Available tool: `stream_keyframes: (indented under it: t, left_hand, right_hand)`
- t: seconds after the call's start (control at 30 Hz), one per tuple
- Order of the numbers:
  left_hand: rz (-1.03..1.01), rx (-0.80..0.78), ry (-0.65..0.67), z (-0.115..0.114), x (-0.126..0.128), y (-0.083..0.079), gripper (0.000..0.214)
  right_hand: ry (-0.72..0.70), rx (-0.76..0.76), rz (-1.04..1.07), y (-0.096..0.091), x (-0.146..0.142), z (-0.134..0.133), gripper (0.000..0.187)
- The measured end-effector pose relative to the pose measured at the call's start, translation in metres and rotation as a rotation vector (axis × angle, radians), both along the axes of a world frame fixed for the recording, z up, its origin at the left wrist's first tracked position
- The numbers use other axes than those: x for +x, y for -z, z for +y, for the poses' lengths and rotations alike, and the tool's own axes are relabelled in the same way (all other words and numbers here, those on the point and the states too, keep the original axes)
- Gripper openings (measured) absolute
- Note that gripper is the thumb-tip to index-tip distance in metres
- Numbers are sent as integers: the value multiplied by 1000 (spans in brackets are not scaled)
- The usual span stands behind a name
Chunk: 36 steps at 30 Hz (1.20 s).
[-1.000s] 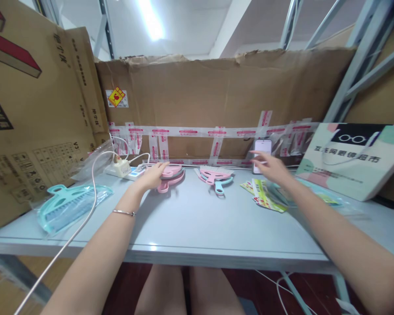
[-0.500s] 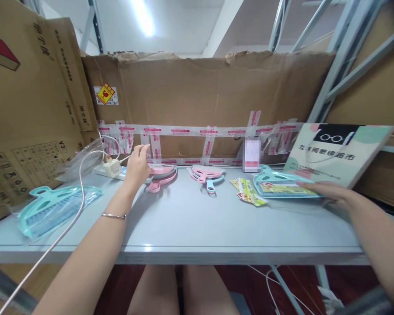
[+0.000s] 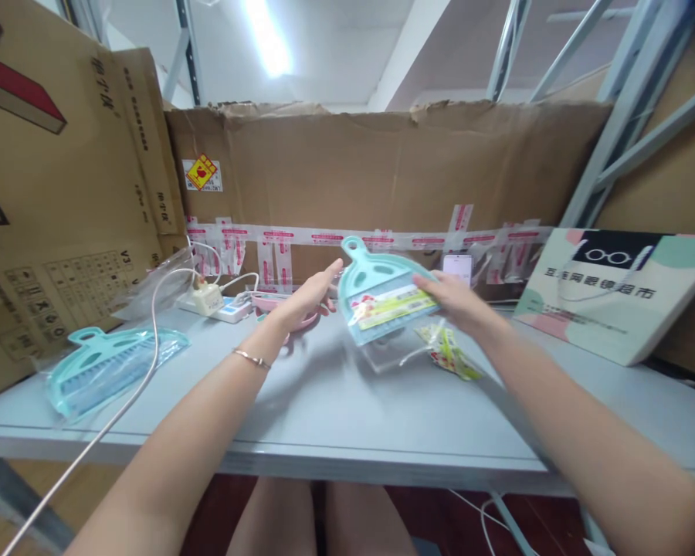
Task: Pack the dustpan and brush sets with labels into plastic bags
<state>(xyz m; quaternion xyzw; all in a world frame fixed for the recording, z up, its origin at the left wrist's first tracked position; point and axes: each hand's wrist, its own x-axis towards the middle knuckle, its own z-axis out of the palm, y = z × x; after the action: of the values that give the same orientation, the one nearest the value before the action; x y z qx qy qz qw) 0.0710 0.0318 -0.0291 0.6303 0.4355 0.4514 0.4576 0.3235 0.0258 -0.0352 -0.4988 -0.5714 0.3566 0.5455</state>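
Note:
My right hand (image 3: 455,301) grips a teal dustpan set in a clear bag (image 3: 382,297) with a printed card inside, held up above the grey table (image 3: 347,417). My left hand (image 3: 306,297) is open with fingers stretched out, its tips close to the left edge of that bag. Behind my left hand lies a pink dustpan (image 3: 269,303) on the table, partly hidden. A few printed cards (image 3: 449,351) lie under the bag's loose end.
Another bagged teal dustpan set (image 3: 107,367) lies at the table's left. A white power strip (image 3: 220,307) and a cable (image 3: 139,386) sit at the back left. Cardboard walls (image 3: 382,177) ring the table; a phone (image 3: 459,269) leans at the back; a printed bag (image 3: 614,289) stands right.
My right hand has lifted the bagged teal dustpan set from the table's right and brought it to the middle. My left hand has moved right toward it, away from the taped cardboard.

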Motion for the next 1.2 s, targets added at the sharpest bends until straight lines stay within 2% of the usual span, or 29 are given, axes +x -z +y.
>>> stream_keyframes:
  t: [0.07, 0.1, 0.13, 0.2, 0.23, 0.27, 0.3, 0.43, 0.5, 0.57, 0.67, 0.8, 0.9, 1.03, 1.1, 1.2]
  left_hand:
    - [-73, -35, -2, 7, -3, 4, 39]
    - [-104, -17, -22, 10, -6, 7, 35]
    - [-127, 16, -52, 12, -9, 10, 33]
    - [-143, 127, -143, 14, -15, 18, 32]
    - [-148, 193, -197, 15, -16, 20, 32]
    - [-158, 257, -250, 15, -16, 22, 32]
    - [-171, 313, -295, 15, -16, 23, 31]
    - [-210, 469, -352, 13, -9, 20, 30]
    - [-195, 515, -341, 11, -7, 19, 30]
    - [-164, 535, -315, 9, -5, 19, 30]
    - [-134, 545, -291, 8, -4, 20, 29]
    - [-138, 561, -367, 7, -4, 20, 30]
    - [-124, 571, -437, 7, -9, 18, 30]
    - [-130, 552, -528, 11, -18, 16, 30]
    - [-136, 532, -527, 12, -20, 16, 29]
    - [-139, 502, -500, 11, -18, 17, 28]
  right_hand:
    - [-45, -59, 47, 10, -33, 6, 33]
    - [10, -43, 68, 14, -44, 7, 36]
    - [110, 42, 80, 19, -51, 8, 38]
    - [339, 317, 66, 27, -57, 5, 41]
    - [402, 444, 51, 29, -58, 2, 39]
    - [398, 510, 46, 32, -59, -1, 36]
    - [340, 489, 59, 34, -59, -5, 33]
    - [-49, 4, 322, 38, -70, -13, 29]
    - [-159, -127, 475, 39, -75, -13, 27]
    - [-194, -167, 554, 41, -77, -12, 26]
    - [-169, -198, 557, 44, -77, -10, 23]
    - [-131, -179, 523, 41, -77, -8, 13]
    - [-123, -163, 472, 31, -62, -9, 10]
    - [-58, -207, 311, 21, 2, -11, 11]
    - [152, -295, -63, 22, 37, -9, 17]
    - [343, -279, -241, 26, 57, -2, 28]
